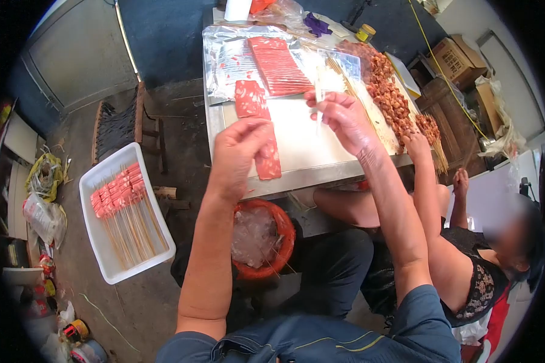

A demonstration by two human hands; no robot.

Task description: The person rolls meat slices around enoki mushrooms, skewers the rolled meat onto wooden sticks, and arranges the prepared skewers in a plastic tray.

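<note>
My left hand [243, 151] is closed, its fingertips pinched over a long, thin slice of red meat with pale fat flecks [252, 100]. The slice extends above and below my fingers, at the left side of the white work table [303, 130]. My right hand [345, 121] is raised over the middle of the table, thumb and fingers pinched on a narrow, pale upright strip [319, 100]. Whether that strip is plastic or something else I cannot make out. Just beyond my hands, overlapping meat slices [278, 65] lie on silver foil [224, 51].
Down left, a white tray [111, 275] holds several meat skewers [124, 193]. An orange bucket [289, 233] with clear plastic stands below the table edge. On the right, a co-worker's hand [415, 145] touches the browned meat pieces [381, 78]. Bare sticks [351, 85] lie nearby.
</note>
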